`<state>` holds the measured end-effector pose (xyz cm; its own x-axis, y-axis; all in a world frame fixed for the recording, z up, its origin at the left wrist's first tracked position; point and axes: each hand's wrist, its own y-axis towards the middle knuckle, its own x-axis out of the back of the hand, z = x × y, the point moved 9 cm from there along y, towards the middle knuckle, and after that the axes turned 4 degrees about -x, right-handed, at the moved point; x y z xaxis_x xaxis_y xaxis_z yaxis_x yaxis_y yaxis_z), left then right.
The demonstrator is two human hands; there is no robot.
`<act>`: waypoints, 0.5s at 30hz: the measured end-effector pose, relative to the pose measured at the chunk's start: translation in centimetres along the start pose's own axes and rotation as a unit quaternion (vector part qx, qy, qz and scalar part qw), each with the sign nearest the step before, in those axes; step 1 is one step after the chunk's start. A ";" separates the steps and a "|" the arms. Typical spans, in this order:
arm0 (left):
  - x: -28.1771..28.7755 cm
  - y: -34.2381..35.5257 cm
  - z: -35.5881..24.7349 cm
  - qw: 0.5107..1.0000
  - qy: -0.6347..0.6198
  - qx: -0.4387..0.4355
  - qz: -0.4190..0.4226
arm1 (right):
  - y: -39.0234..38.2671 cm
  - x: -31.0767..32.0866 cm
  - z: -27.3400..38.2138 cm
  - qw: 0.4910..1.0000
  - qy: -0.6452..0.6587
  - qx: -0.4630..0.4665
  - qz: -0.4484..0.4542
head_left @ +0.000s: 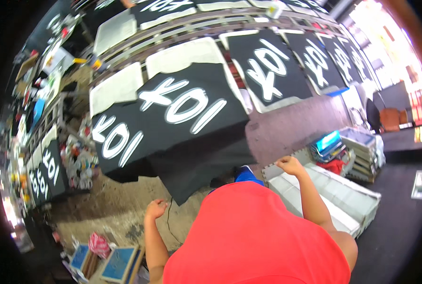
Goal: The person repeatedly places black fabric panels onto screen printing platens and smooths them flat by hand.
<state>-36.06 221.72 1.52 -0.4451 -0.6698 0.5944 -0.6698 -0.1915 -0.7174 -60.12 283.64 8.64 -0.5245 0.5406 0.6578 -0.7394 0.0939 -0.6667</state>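
My left hand point(156, 208) hangs in the air just left of a black fabric piece's drooping corner, fingers loosely curled and nothing seen in them. My right hand point(290, 165) is raised over the edge of a long white crate point(317, 191), its fingers curled in, also with nothing visible. In front of me a large black fabric piece point(211, 151) with bold white printing drapes off pale boards and hangs down toward me. Another printed black piece point(109, 163) lies at its left. To the right, a black printed panel point(286, 71) lies flat on its board.
More printed black panels point(317, 64) run along the rack point(173, 35) to the far right. Framed screens point(118, 263) and a pink-striped bag point(99, 245) sit low at left. Stacked frames point(359, 146) and a blue shiny object point(328, 143) stand at right. Cluttered containers point(81, 163) line the left.
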 end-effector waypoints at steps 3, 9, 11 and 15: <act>-0.4 3.1 -3.7 0.995 -0.080 -0.044 -0.033 | 1.0 2.7 -3.5 0.998 0.053 -0.027 -0.033; -3.3 8.3 -16.7 0.990 -0.073 -0.119 -0.010 | 5.5 9.0 -13.8 0.984 0.123 -0.081 -0.098; -5.3 9.3 -21.9 0.988 -0.060 -0.140 -0.003 | 8.2 12.3 -17.1 0.982 0.080 -0.057 -0.158; -9.8 11.6 -32.2 0.989 -0.062 -0.133 0.024 | 16.0 17.6 -23.6 0.973 0.067 -0.070 -0.208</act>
<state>-58.59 249.12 -0.88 -0.4148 -0.7588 0.5022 -0.7897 0.0261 -0.6129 -71.26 314.43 1.28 -0.1263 0.5342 0.8358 -0.8059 0.4360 -0.4005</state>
